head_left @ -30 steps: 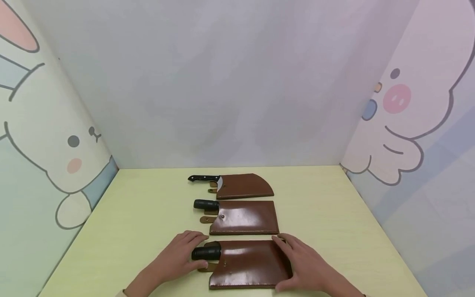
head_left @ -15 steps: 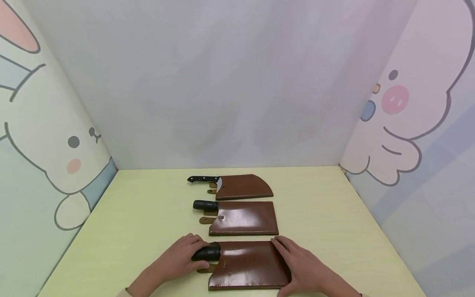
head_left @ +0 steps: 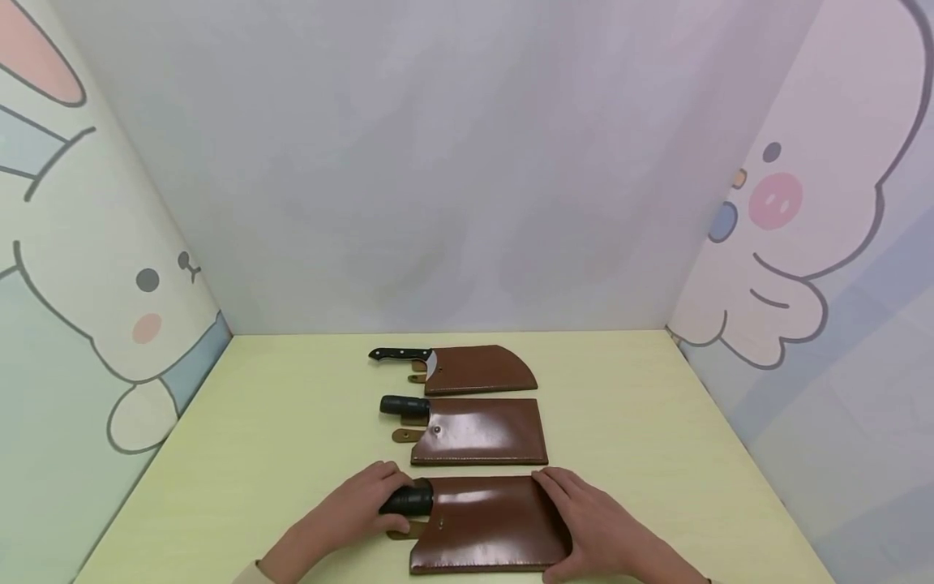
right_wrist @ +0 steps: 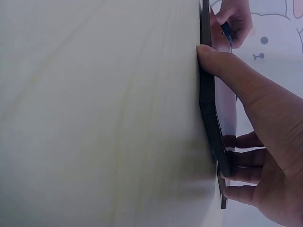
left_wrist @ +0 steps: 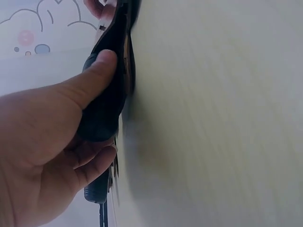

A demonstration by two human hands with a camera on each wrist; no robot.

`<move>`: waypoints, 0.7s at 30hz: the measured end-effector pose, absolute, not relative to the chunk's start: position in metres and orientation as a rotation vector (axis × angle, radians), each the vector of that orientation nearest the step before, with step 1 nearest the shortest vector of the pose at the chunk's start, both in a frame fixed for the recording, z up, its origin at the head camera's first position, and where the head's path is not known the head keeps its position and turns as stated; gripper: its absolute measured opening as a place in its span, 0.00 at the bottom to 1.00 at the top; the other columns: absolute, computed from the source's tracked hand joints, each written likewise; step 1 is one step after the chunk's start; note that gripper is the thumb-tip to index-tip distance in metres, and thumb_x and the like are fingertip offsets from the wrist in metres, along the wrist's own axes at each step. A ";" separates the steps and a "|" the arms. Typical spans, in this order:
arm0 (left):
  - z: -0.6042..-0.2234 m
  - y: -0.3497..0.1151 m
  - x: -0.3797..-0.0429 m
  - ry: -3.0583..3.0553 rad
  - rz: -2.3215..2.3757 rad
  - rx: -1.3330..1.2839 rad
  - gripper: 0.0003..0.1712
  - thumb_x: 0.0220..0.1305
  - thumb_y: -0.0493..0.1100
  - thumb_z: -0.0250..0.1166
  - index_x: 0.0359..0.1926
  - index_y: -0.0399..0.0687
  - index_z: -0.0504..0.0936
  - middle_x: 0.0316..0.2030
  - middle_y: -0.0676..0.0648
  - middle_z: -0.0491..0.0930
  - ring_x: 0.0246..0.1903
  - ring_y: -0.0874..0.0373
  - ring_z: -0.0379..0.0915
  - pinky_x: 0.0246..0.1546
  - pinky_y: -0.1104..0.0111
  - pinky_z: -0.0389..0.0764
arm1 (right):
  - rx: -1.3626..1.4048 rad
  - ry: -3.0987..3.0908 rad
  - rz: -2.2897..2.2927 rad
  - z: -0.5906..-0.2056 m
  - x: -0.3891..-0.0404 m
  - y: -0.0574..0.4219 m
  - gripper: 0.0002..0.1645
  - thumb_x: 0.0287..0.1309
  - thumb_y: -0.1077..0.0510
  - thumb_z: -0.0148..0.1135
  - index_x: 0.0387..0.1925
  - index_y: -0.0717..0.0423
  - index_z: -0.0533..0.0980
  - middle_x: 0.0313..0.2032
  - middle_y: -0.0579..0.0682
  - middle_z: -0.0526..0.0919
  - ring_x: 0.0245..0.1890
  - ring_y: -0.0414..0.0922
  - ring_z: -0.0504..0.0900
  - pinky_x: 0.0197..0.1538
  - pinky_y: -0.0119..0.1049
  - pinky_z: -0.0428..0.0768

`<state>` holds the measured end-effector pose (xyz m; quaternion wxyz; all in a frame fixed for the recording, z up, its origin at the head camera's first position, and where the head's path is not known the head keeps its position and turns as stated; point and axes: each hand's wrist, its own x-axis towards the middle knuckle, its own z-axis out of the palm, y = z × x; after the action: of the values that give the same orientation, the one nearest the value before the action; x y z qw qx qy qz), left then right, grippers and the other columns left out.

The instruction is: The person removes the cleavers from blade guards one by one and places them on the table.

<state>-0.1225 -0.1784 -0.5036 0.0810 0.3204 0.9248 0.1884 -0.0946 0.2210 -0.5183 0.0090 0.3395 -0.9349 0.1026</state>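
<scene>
Nearest the person lies a cleaver with a thick black handle (head_left: 410,501), its blade hidden in a glossy brown leather sheath (head_left: 489,523). My left hand (head_left: 357,507) holds the handle, with fingers over its far side and the thumb by the loose strap (head_left: 407,531). In the left wrist view the thumb (left_wrist: 97,75) presses along the black handle (left_wrist: 99,118). Across the sheath's right end, my right hand (head_left: 594,523) grips with fingers at the far edge and thumb at the near one. The right wrist view shows that thumb (right_wrist: 222,61) on the sheath's dark edge (right_wrist: 208,101).
Behind it on the pale yellow table (head_left: 292,414) lies a second sheathed cleaver (head_left: 485,430) with a black handle. Farther back is a knife with a riveted handle (head_left: 400,354) in a curved brown sheath (head_left: 477,369). Cartoon-printed walls (head_left: 452,203) enclose the table.
My left hand's fingers have closed in over the black handle. My right thumb has drawn in to the sheath's near right corner. The sheathed cleaver has stayed in place.
</scene>
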 end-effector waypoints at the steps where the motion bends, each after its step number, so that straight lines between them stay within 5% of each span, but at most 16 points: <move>1: -0.504 -0.178 -0.123 2.763 0.553 0.955 0.27 0.59 0.61 0.73 0.52 0.50 0.83 0.43 0.57 0.74 0.41 0.65 0.67 0.42 0.67 0.76 | 1.062 -2.925 0.311 -0.518 -0.095 0.221 0.74 0.39 0.10 0.60 0.75 0.57 0.62 0.70 0.51 0.67 0.66 0.48 0.72 0.55 0.47 0.81; 11: -0.497 -0.179 -0.120 2.734 0.499 0.975 0.25 0.62 0.58 0.73 0.52 0.47 0.83 0.42 0.57 0.73 0.41 0.65 0.66 0.42 0.68 0.76 | 1.083 -2.974 0.212 -0.508 -0.096 0.222 0.76 0.41 0.08 0.55 0.75 0.60 0.63 0.72 0.57 0.69 0.70 0.55 0.70 0.59 0.49 0.79; 21: -0.492 -0.181 -0.116 2.866 0.544 1.060 0.20 0.71 0.55 0.66 0.56 0.49 0.81 0.45 0.56 0.73 0.41 0.66 0.67 0.41 0.67 0.76 | 1.073 -2.852 0.264 -0.500 -0.097 0.222 0.75 0.40 0.12 0.62 0.75 0.61 0.63 0.71 0.60 0.70 0.68 0.56 0.74 0.55 0.49 0.82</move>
<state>-0.1162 -0.1808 -0.4922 0.0188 0.3414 0.9232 0.1753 -0.0970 0.2224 -0.5001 0.0415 0.3507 -0.9316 0.0861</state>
